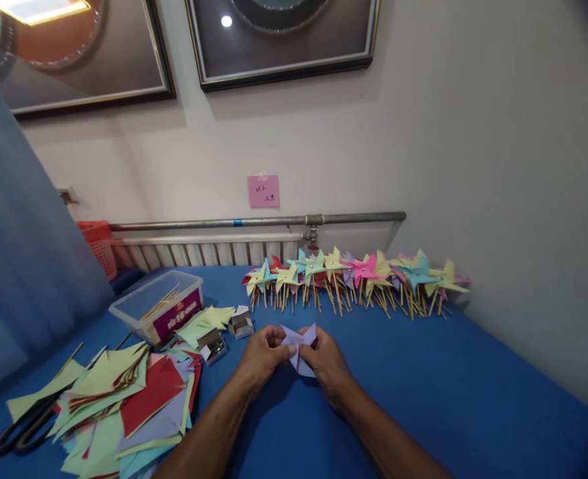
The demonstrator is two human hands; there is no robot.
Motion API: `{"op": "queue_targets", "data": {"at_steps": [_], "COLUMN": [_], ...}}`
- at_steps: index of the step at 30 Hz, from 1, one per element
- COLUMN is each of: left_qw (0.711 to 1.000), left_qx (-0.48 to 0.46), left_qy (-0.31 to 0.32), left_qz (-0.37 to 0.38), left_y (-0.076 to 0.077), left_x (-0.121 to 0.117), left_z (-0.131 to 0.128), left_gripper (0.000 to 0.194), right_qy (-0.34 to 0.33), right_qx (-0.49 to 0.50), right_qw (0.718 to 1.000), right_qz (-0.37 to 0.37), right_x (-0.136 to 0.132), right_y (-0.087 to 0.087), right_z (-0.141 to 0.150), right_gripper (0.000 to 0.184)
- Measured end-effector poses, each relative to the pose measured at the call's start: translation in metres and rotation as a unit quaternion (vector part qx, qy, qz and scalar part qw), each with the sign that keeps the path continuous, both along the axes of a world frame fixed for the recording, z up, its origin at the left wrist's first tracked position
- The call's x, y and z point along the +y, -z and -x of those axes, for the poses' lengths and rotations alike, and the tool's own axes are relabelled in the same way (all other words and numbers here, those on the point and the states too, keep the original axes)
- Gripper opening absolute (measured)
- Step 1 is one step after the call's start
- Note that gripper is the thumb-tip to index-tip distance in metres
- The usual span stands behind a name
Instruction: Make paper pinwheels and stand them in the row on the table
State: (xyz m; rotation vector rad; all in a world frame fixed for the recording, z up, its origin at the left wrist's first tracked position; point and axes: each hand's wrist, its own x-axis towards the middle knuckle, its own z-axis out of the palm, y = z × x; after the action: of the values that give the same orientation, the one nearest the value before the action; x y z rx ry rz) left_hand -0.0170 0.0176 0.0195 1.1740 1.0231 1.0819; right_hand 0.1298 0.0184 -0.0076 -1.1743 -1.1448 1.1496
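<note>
Both of my hands meet over the blue table [424,386] and pinch a pale lilac paper piece [301,351] that is partly folded, its corners sticking up. My left hand [264,356] grips its left side with fingers closed. My right hand [328,362] holds the right side, thumb on top. A row of finished paper pinwheels [354,276] on wooden sticks lies along the wall behind my hands.
A pile of coloured paper squares [124,406] lies at the left, with black scissors [22,429] beside it. A clear plastic box [157,306] holds wooden sticks. Two small open boxes of pins [224,336] sit near my left hand. A blue curtain hangs at the left.
</note>
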Motion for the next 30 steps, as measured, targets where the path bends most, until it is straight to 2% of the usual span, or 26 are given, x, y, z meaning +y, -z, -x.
{"op": "queue_targets", "data": {"at_steps": [5,10,20,24,30], "left_qw": [0.999,0.999,1.0,1.0,0.999], "left_qx": [0.011,0.014,0.006,0.005,-0.01], "left_qy": [-0.018,-0.026,-0.013,-0.025,-0.038], "left_qz": [-0.028,-0.02,-0.008,-0.008,-0.001], "left_y": [0.004,0.004,0.006,0.007,0.007], "left_x": [0.002,0.004,0.005,0.007,0.006], "left_z": [-0.001,0.0,0.004,0.003,0.003], "left_gripper": [0.035,0.038,0.034,0.034,0.032], "right_qy": [-0.014,-0.043,-0.065,-0.063,-0.059], "right_qx": [0.025,0.039,0.05,0.037,0.071], "right_qw": [1.0,0.998,0.997,0.997,0.996], "right_qz": [0.004,-0.002,-0.001,-0.002,0.019], "right_x": [-0.001,-0.001,-0.003,-0.004,-0.002], "right_y": [0.005,0.008,0.004,0.0,-0.002], "right_z": [0.003,0.003,0.004,0.003,0.002], "right_gripper": [0.03,0.032,0.038,0.036,0.035]}}
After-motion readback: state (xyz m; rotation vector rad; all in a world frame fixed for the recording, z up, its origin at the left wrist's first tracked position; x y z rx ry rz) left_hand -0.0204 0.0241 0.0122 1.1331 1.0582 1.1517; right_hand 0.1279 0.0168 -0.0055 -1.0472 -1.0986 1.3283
